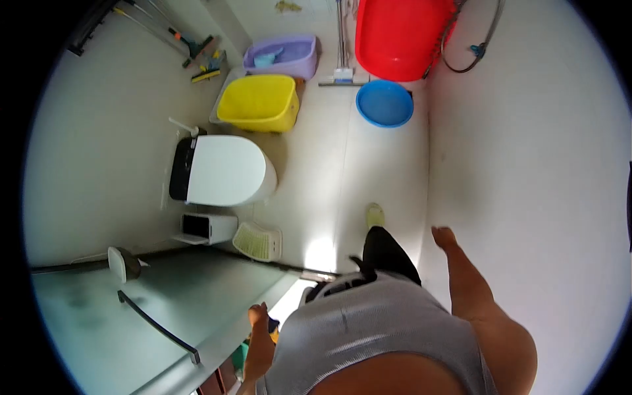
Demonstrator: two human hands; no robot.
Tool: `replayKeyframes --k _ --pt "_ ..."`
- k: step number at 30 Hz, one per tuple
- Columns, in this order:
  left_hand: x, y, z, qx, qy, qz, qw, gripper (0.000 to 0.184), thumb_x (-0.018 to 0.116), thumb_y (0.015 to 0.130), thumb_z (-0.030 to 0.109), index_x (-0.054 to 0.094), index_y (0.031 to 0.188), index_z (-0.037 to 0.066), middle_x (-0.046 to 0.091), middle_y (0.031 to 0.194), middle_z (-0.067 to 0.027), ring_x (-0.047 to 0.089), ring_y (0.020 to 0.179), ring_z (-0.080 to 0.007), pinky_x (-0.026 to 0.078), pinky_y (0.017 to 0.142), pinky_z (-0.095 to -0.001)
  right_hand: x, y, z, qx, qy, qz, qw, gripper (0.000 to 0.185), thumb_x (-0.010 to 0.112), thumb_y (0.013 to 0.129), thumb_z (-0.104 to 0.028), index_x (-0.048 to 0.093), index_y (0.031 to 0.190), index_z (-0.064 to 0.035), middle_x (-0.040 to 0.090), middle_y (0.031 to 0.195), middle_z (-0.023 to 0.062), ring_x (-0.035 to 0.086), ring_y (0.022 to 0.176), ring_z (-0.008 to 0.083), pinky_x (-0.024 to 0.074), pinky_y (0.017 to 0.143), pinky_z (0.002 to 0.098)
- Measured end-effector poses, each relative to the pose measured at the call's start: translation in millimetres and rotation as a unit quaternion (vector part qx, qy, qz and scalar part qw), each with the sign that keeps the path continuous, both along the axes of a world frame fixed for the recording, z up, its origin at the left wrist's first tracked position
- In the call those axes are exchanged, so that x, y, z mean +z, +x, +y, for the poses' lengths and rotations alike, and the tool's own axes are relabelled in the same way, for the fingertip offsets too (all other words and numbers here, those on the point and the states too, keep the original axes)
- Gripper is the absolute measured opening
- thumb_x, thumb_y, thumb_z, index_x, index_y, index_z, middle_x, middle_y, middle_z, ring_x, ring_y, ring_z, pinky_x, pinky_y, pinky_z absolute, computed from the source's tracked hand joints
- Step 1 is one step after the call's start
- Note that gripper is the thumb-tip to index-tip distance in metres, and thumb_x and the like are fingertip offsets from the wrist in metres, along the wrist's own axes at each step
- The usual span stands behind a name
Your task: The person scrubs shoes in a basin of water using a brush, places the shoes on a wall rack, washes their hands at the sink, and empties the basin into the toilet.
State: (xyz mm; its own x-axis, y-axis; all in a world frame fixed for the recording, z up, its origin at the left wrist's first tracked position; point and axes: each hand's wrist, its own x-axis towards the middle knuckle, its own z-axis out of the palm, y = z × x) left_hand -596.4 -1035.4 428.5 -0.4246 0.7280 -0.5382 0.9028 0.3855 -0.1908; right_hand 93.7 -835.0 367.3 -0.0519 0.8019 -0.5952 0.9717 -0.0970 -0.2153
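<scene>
My left hand (pixel 258 315) is low in the view, beside the edge of the frosted glass door (pixel 217 329). Its fingers look curled, and a small dark thing (pixel 273 324) shows right next to it; whether the hand holds it is unclear. My right hand (pixel 444 237) hangs at my side close to the white wall (pixel 520 191), apart from any object. Its fingers point away and are mostly hidden. One foot in a pale yellow-green slipper (pixel 375 214) is forward on the tiled floor (pixel 322 171).
A toilet (pixel 227 170) stands left, with a white bin (pixel 210 228) and a small stool (pixel 258 241) nearby. Beyond are yellow (pixel 263 105), purple (pixel 296 56), blue (pixel 385 104) and red (pixel 398 39) basins, a floor squeegee (pixel 343 75) and a shower hose (pixel 486 47).
</scene>
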Motion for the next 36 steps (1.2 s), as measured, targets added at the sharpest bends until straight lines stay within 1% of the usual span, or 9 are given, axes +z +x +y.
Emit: replayKeyframes --k 4,7,8,10,13,24,30,34,36 --pt "96.6 65.4 39.2 0.307 0.000 -0.050 0.951 0.037 0.052 0.077 0.032 0.061 0.069 -0.003 0.062 0.079 -0.0210 0.060 0.077 -0.0321 0.048 0.071 -0.0400 61.1 -39.3 141.0 -0.120 0.050 0.099 0.986 0.044 0.044 0.085 -0.038 0.059 0.074 0.0021 0.059 0.078 0.0213 0.056 0.072 0.0359 0.0438 0.070 0.0450" --pt "64.8 66.7 16.5 0.218 0.001 -0.026 0.976 0.033 0.055 0.071 0.030 0.061 0.068 -0.003 0.062 0.077 -0.0199 0.060 0.070 -0.0330 0.047 0.073 -0.0383 71.8 -59.8 227.5 -0.105 0.074 0.140 0.982 0.046 0.049 0.084 -0.037 0.054 0.063 0.0027 0.055 0.061 0.0166 0.052 0.058 0.0292 0.0418 0.060 0.0423" --pt "-2.3 27.6 -34.1 0.000 -0.046 -0.061 0.997 0.032 0.054 0.072 0.029 0.062 0.073 -0.002 0.062 0.078 -0.0199 0.061 0.070 -0.0330 0.047 0.075 -0.0369 68.5 -72.2 249.8 -0.096 0.076 0.156 0.980 0.045 0.049 0.084 -0.037 0.053 0.062 0.0027 0.054 0.059 0.0156 0.051 0.056 0.0272 0.0415 0.059 0.0412" --pt "38.5 71.5 16.0 0.149 -0.081 -0.055 0.984 0.025 0.054 0.073 0.022 0.061 0.079 -0.001 0.062 0.076 -0.0174 0.061 0.064 -0.0297 0.050 0.065 -0.0373 58.1 -93.4 288.7 -0.065 0.090 0.173 0.979 0.040 0.054 0.080 -0.034 0.053 0.063 0.0015 0.054 0.061 0.0144 0.049 0.057 0.0253 0.0414 0.058 0.0400" --pt "81.3 101.6 80.2 0.416 0.036 -0.127 0.900 0.017 0.058 0.072 0.014 0.058 0.081 0.000 0.060 0.071 -0.0128 0.059 0.057 -0.0240 0.049 0.050 -0.0355 52.7 -133.4 336.7 -0.034 0.114 0.170 0.978 0.035 0.057 0.076 -0.032 0.052 0.064 0.0000 0.056 0.065 0.0150 0.051 0.061 0.0290 0.0413 0.059 0.0408" --pt "7.1 -15.8 180.3 0.620 0.208 -0.360 0.665 0.005 0.055 0.074 0.000 0.058 0.071 0.002 0.059 0.065 -0.0060 0.052 0.051 -0.0126 0.044 0.045 -0.0257 61.5 -193.1 456.9 0.062 0.114 0.088 0.988 0.020 0.063 0.071 -0.024 0.058 0.080 -0.0062 0.061 0.081 0.0143 0.059 0.080 0.0286 0.0465 0.070 0.0369" --pt "-12.7 -36.8 160.2 0.503 0.140 -0.194 0.831 0.023 0.068 0.072 0.021 0.055 0.063 0.005 0.057 0.060 -0.0063 0.052 0.049 -0.0162 0.044 0.047 -0.0285 19.6 -217.3 474.8 0.248 -0.027 0.018 0.968 0.030 0.059 0.079 -0.036 0.065 0.076 -0.0068 0.064 0.081 0.0123 0.059 0.080 0.0287 0.0465 0.072 0.0393" --pt "-23.9 -16.1 155.9 0.712 0.274 -0.165 0.625 0.029 0.064 0.071 0.021 0.048 0.054 0.002 0.052 0.051 -0.0080 0.050 0.045 -0.0185 0.044 0.049 -0.0351 66.9 -296.7 509.5 0.285 -0.103 0.012 0.953 0.035 0.055 0.080 -0.039 0.064 0.074 -0.0053 0.063 0.070 0.0119 0.060 0.072 0.0291 0.0461 0.069 0.0397" --pt "-84.2 -5.1 120.4 0.596 0.289 -0.101 0.742 0.031 0.060 0.071 0.021 0.050 0.051 -0.001 0.054 0.052 -0.0143 0.052 0.046 -0.0257 0.044 0.051 -0.0390 68.8 -326.4 544.3 0.348 -0.075 0.027 0.934 0.037 0.052 0.081 -0.036 0.061 0.070 -0.0027 0.062 0.066 0.0125 0.060 0.065 0.0275 0.0455 0.066 0.0400"
